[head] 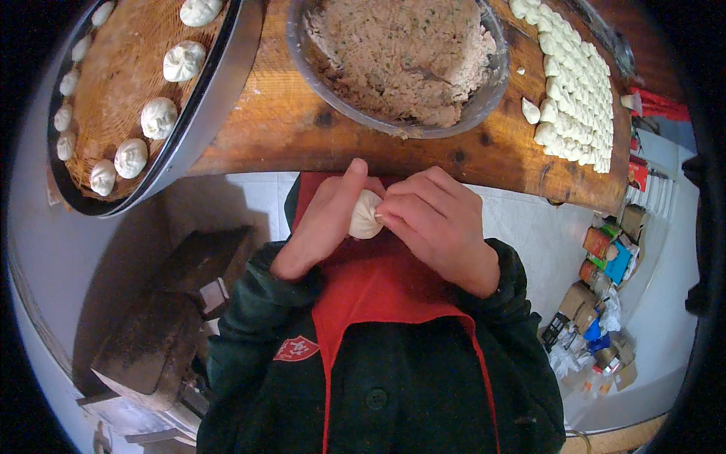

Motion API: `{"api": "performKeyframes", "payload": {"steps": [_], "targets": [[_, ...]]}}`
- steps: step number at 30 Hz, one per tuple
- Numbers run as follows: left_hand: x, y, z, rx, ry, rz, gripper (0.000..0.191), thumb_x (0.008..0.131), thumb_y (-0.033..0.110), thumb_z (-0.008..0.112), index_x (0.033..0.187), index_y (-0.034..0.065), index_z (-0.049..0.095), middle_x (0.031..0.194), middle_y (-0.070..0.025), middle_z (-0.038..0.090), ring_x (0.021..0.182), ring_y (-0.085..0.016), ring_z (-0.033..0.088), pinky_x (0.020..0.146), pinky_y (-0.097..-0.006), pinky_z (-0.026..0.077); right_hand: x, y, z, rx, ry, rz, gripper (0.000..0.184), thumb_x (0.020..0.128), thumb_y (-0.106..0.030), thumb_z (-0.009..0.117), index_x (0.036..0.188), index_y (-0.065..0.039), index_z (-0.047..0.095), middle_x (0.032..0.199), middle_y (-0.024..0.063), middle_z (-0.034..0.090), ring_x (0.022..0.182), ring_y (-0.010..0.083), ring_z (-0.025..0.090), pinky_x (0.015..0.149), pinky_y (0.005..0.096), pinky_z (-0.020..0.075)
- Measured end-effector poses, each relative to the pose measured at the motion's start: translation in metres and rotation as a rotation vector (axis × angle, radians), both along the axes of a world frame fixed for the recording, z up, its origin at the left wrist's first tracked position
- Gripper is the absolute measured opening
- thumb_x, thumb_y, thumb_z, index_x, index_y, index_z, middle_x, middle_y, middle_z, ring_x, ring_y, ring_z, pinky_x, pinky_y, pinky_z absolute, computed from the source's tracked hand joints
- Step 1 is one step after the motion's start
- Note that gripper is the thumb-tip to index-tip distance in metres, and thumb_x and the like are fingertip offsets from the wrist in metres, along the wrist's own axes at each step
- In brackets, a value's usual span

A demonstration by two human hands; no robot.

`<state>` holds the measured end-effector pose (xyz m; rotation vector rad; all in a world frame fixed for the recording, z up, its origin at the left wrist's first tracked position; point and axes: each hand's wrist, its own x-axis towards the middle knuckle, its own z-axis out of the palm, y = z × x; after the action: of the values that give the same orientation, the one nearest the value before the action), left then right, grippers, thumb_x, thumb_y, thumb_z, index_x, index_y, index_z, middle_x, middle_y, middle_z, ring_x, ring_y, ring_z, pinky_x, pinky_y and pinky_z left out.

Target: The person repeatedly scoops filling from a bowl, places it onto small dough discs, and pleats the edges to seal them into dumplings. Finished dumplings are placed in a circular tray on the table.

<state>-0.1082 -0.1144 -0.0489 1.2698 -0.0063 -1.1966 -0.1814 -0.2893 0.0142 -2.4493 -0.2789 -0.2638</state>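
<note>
A pleated dough bun rests in my left hand, whose thumb points up beside it. My right hand pinches the gathered dough at the bun's right side between thumb and fingertips. Both hands are in front of the red apron, just off the table's near edge. Beyond them on the wooden table stands a wide metal bowl of minced filling with green flecks. The underside of the bun is hidden by my left hand.
At the left, a round metal-rimmed steamer tray with a woven base holds several finished buns along its edge. Rows of small dough pieces cover the table's right end, with one loose piece beside them. Boxes and bags lie at lower right.
</note>
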Motion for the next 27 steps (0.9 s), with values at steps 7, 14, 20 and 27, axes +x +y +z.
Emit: {"api": "performKeyframes", "payload": {"steps": [7,14,20,27], "targets": [[-0.001,0.001,-0.016,-0.059,0.098,0.021,0.075,0.109,0.067,0.034,0.108,0.0021,0.070,0.093,-0.0057,0.072,0.081,-0.014,0.068,0.070,-0.0287,0.054,0.007,0.001,0.002,-0.045,-0.051,0.063,0.022,0.076,-0.010,0.079,0.094,-0.011,0.068,0.098,0.0033,0.068,0.086,0.0251,0.066,0.072,0.0358,0.0564],[0.013,-0.001,-0.004,0.103,-0.028,0.034,0.088,0.112,0.063,0.023,0.076,0.0016,0.075,0.068,-0.0055,0.069,0.068,-0.017,0.066,0.068,-0.0312,0.052,-0.003,-0.004,0.012,0.300,0.048,-0.004,0.021,0.075,-0.006,0.083,0.090,-0.009,0.069,0.093,0.0056,0.071,0.082,0.0264,0.067,0.072,0.0358,0.0553],[0.011,0.009,0.000,-0.116,0.089,0.127,0.084,0.108,0.070,0.026,0.109,0.0005,0.073,0.075,-0.0096,0.072,0.066,-0.017,0.069,0.058,-0.0291,0.052,-0.012,-0.020,-0.016,0.262,0.131,-0.225,0.011,0.081,-0.004,0.080,0.086,-0.005,0.070,0.088,0.0104,0.073,0.081,0.0293,0.069,0.074,0.0411,0.0555],[0.039,0.083,0.046,-0.218,-0.464,0.169,0.053,0.091,0.005,0.078,0.139,0.0047,0.055,0.126,-0.0065,0.066,0.117,-0.015,0.063,0.104,-0.0321,0.049,-0.024,-0.076,-0.068,0.257,0.136,-0.661,0.008,0.094,-0.005,0.071,0.089,0.001,0.069,0.084,0.0084,0.065,0.077,0.0191,0.059,0.071,0.0332,0.0495]]}}
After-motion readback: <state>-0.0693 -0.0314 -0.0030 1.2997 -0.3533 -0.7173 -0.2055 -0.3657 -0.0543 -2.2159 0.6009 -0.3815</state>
